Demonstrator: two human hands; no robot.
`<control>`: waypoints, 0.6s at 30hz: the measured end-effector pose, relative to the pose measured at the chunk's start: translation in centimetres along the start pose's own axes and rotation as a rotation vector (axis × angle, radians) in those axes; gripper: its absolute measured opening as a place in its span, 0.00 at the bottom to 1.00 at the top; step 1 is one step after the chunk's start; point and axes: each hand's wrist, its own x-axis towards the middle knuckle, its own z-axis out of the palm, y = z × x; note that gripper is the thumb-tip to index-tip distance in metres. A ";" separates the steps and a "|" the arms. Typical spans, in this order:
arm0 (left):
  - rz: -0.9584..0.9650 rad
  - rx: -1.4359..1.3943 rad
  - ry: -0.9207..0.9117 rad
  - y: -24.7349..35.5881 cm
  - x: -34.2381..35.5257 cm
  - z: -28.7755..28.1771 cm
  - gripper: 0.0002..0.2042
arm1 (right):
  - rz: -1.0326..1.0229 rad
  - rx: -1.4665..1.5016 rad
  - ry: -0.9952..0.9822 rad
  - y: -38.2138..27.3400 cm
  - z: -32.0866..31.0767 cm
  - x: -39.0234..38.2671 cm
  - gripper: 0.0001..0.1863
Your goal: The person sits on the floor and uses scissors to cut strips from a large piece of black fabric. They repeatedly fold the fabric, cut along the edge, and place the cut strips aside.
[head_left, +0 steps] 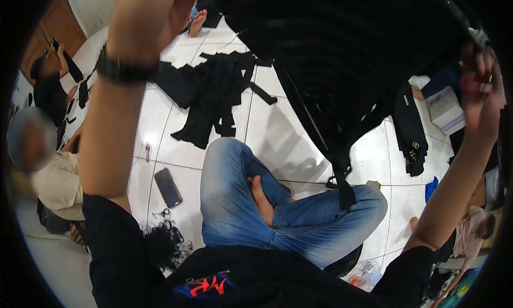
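Fingers [475,67] of the right hand [481,91] pinch the upper edge of a large black garment [347,51], with a small pink thing caught in the same grip. Whether the left hand [184,11] grips is beyond telling, as its fingers run out of the top of the view; only a dark wristband [125,71] shows on that raised arm. One garment hangs spread between both arms, above the crossed legs in blue jeans [235,201]. Judging by this, it is being held up for inspection; turning it would need both grips kept. On the tiled floor [288,131] lie one heap of black pieces [214,94], one phone [168,187] and one tangle of black cords [168,238].
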 end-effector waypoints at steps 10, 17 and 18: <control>-0.292 0.118 0.201 -10.7 -5.4 -6.0 0.10 | 0.432 0.575 0.267 23.9 5.1 -4.5 0.13; 0.107 0.143 0.052 -8.6 12.0 -2.3 0.08 | -0.019 0.364 0.287 21.7 0.1 18.3 0.12; 0.178 0.253 0.068 -6.8 14.0 -3.5 0.08 | -0.189 0.498 0.361 20.3 8.0 17.2 0.14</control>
